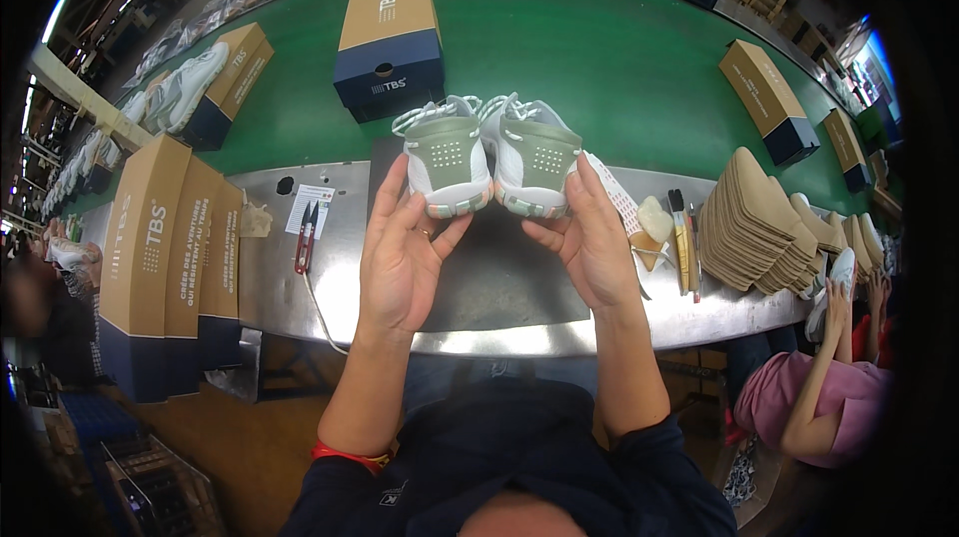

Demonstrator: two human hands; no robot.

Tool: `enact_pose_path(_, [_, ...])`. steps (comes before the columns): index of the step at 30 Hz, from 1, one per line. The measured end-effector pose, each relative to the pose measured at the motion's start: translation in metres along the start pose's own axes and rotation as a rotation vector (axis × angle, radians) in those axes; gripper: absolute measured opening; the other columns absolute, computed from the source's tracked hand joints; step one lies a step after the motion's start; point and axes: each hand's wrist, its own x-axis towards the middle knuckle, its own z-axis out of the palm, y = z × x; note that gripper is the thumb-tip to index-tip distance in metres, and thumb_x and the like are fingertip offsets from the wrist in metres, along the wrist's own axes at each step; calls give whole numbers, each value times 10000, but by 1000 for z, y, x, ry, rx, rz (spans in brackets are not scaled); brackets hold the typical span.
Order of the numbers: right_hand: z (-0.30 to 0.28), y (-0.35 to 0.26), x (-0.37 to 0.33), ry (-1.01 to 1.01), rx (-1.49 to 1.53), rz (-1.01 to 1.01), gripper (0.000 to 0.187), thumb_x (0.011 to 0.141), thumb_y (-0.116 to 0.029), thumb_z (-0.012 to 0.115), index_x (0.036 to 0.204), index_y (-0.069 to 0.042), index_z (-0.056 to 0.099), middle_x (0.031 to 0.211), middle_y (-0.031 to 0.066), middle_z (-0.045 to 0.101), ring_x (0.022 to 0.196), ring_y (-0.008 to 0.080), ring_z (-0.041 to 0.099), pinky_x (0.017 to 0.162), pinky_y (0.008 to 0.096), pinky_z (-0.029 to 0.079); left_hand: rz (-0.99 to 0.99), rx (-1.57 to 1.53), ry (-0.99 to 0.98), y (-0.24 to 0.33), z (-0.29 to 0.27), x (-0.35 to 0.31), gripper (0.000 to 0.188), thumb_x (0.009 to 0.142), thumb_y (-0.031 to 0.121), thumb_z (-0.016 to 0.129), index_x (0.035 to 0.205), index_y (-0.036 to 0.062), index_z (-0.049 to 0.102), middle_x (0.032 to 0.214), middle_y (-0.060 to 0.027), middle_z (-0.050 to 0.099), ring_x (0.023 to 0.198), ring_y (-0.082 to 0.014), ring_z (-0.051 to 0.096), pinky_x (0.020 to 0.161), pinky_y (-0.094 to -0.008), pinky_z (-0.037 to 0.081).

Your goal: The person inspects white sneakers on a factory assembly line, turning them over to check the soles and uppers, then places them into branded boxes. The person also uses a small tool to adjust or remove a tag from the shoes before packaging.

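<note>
Two sneakers, white with sage-green heels and patterned laces, are held side by side with their heels toward me. My left hand [407, 257] grips the left sneaker [445, 159] at its outer side and sole. On the other side, my right hand [591, 242] has its thumb and fingers on the right sneaker [537, 159]. The shoes touch or nearly touch each other above a dark mat [479, 287] on the metal worktop. Their toes are hidden behind the heels.
Red-handled thread snips [307, 237] lie left; brushes [683, 242] and stacked brown cardboard inserts [749, 222] lie right. A blue-and-tan shoebox [388, 47] sits on the green conveyor [559, 37]. More boxes [150, 247] stand at left. A co-worker in pink [814, 402] handles a shoe at right.
</note>
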Motion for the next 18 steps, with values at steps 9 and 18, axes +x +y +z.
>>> enact_pose_path(9, [-25, 23, -3, -25, -558, -138, 623, 1048, -329, 449, 1520, 26, 250, 1516, 195, 377, 1378, 280, 409, 1136, 364, 311, 55, 330, 116, -25, -18, -13, 613, 996, 166, 437, 1533, -9, 198, 1545, -171, 320, 1402, -308, 357, 1140, -408, 301])
enact_pose_path(18, [-52, 78, -20, 80, -717, -236, 652, 1025, -328, 478, 1503, 61, 266, 1517, 247, 357, 1403, 322, 368, 1151, 368, 262, 254, 984, 116, -80, -62, -61, 882, 893, 256, 669, 1514, -94, 150, 1554, -282, 245, 1447, -343, 278, 1173, -396, 227])
